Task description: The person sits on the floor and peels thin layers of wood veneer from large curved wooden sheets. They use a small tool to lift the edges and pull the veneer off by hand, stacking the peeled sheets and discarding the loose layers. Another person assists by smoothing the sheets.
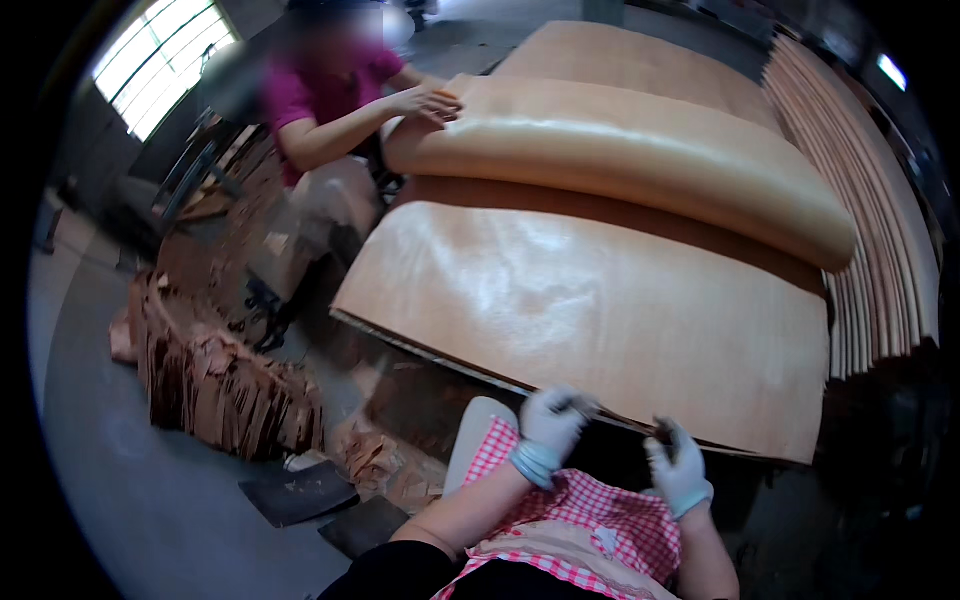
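A stack of wide, light-brown wood veneer sheets (pixel 600 310) lies in front of me, its near edge just beyond my hands. My left hand (pixel 553 422), in a pale glove with darkened fingertips, is at that edge with its fingers curled in; what they hold, if anything, is hidden. To its right, my right hand (pixel 680 468), gloved as well, has thumb and fingers apart beside the same edge, and nothing shows between them. Farther back, a veneer sheet (pixel 620 150) is bent over into a large curl across the stack. A co-worker's hand (pixel 428 104) rests on the curl's left end.
The co-worker in a magenta shirt (pixel 300 100) is at the far left of the stack. Brown veneer scraps (pixel 225 385) are piled on the left floor, with dark flat pieces (pixel 298 493) nearby. Layered sheets (pixel 860 210) stand along the right side.
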`<state>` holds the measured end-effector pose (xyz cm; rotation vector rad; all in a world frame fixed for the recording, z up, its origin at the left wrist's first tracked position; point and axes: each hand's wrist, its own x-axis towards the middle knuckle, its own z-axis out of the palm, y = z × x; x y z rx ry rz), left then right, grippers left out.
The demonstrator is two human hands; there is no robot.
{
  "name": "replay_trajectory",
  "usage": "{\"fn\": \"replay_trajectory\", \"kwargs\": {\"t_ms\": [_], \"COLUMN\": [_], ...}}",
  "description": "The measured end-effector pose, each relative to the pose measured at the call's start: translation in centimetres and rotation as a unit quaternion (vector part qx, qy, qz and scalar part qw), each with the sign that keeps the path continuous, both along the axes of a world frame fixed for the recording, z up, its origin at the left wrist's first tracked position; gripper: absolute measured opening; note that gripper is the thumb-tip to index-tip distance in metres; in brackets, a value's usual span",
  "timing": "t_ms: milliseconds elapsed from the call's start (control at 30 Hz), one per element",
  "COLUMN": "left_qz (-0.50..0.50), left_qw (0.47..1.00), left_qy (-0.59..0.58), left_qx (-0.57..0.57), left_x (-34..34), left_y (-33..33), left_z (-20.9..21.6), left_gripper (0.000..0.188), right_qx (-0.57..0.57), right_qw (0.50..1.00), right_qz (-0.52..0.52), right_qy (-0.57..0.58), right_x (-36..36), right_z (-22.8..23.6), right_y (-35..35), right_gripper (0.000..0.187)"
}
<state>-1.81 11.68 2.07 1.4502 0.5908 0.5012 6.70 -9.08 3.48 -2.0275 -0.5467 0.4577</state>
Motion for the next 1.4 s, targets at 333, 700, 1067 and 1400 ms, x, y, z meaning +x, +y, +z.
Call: {"fn": "replay_trajectory", "kwargs": {"t_ms": [333,700,1067,1400], "left_qz": [0.406,0.323,-0.216,-0.214], "left_qw": [0.872,0.779,0.807,0.79], "left_qy": [0.184,0.421,0.16,0.269], "left_qx": [0.202,0.333,0.526,0.508], "left_x": [-14.0,-10.5,11.4,12.6], "left_y": [41.1,39.7,-7.9,-9.9], "left_z": [-11.0,-9.7,-7.0,-7.4], "left_gripper": [0.016,0.04,0.099,0.11], "right_qx": [-0.305,-0.493,-0.457,-0.42], "right_qw": [0.951,0.87,0.889,0.903], "right_qz": [-0.013,-0.022,-0.01,-0.089], "right_qy": [-0.05,0.009,0.033,0.028], "right_x": [12.0,14.4,13.9,18.6], "right_z": [-5.1,-6.3,-5.9,-4.7], "right_y": [-14.6,-12.8,-11.7,-28.2], "right_gripper": [0.024,0.049,0.046,0.033]}}
